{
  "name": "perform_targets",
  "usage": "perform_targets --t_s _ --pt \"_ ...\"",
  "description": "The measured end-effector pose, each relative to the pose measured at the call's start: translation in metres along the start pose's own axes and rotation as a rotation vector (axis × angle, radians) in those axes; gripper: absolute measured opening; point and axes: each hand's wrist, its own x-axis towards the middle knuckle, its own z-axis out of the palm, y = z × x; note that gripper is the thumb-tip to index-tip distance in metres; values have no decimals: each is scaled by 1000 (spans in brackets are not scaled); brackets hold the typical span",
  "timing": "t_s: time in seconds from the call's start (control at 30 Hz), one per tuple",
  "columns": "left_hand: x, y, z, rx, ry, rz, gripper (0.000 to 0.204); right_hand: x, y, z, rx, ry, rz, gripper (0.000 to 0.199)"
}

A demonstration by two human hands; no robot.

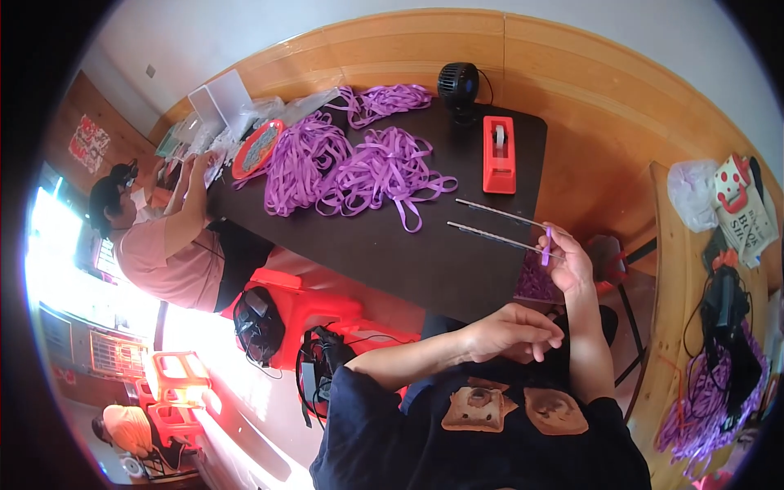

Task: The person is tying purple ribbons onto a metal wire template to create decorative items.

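Observation:
At the table's right edge, my right hand (pixel 569 263) is closed on a short purple ribbon (pixel 547 247). The ribbon lies across two thin metal rods (pixel 494 223) that extend left over the dark tabletop. Whether my fingers also grip the rods is unclear. My left hand (pixel 513 331) hovers in front of my body, below the table edge, with its fingers loosely stretched and nothing visible in them. Farther left on the table lie tangled heaps of purple ribbon (pixel 380 167). A red tape dispenser (pixel 499 155) stands beyond the rods.
A small black fan (pixel 459 88) stands at the table's back. To the left, a co-worker (pixel 167 249) sits near an orange-red tray (pixel 259 149) of small grey pieces. Red stools (pixel 314 306) carry black gear. On the right, a wooden bench (pixel 665 327) holds bags, cables and more ribbon.

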Motion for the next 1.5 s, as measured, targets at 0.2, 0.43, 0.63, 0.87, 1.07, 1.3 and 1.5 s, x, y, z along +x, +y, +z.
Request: perform_targets --t_s 0.2,0.43,0.63,0.87,1.07,1.3,1.5 --pt "-35 15 -18 58 120 208 26 -6 -8 -23 41 84 4 23" --pt "-68 62 -63 479 638 512 19 -39 -51 -58 -154 321 -296 17" --pt "-54 120 -144 1483 1130 812 13 26 -24 -119 -1164 514 -510 28" --pt "-51 119 -189 2085 1269 345 12 -14 38 -180 -1116 454 -409 19" --pt "-63 175 -222 1593 1323 857 14 -79 57 -173 -983 402 -218 19" --pt "-72 270 -177 773 1020 890 26 -118 81 -149 -965 255 -239 17" --pt "-88 337 -144 1125 1156 886 24 -120 91 -172 -1083 222 -214 16"
